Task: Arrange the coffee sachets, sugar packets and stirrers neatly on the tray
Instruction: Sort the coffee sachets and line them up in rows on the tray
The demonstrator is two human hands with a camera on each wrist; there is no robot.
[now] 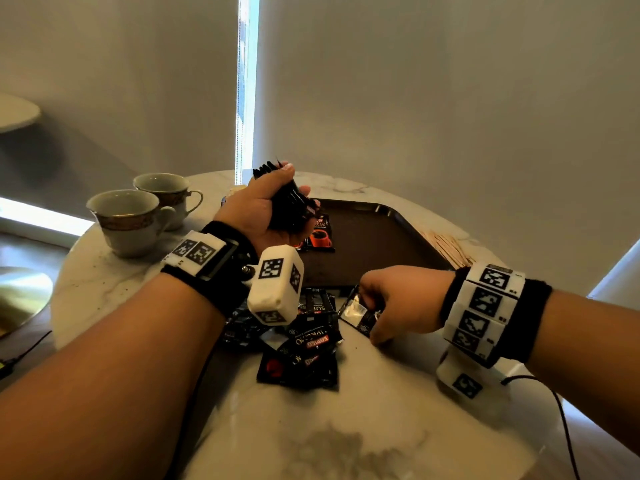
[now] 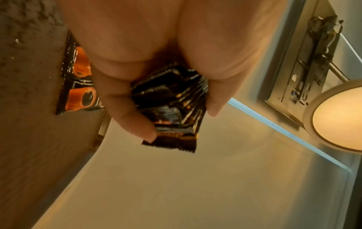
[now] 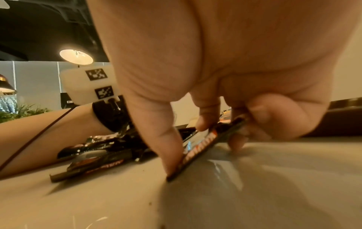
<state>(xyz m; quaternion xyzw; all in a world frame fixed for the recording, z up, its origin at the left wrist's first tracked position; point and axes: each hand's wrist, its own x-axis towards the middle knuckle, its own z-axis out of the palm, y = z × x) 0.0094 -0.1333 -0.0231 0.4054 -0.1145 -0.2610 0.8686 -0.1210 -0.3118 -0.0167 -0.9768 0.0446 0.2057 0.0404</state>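
The left hand (image 1: 258, 206) grips a fanned bundle of black sachets (image 2: 172, 100) above the tray (image 1: 374, 244), half hiding a sachet lying there (image 1: 320, 237), while the right hand (image 1: 398, 303) pinches one tilted sachet (image 3: 203, 147) off the counter (image 1: 363, 410) beside the loose pile (image 1: 304, 348), its print blurred.
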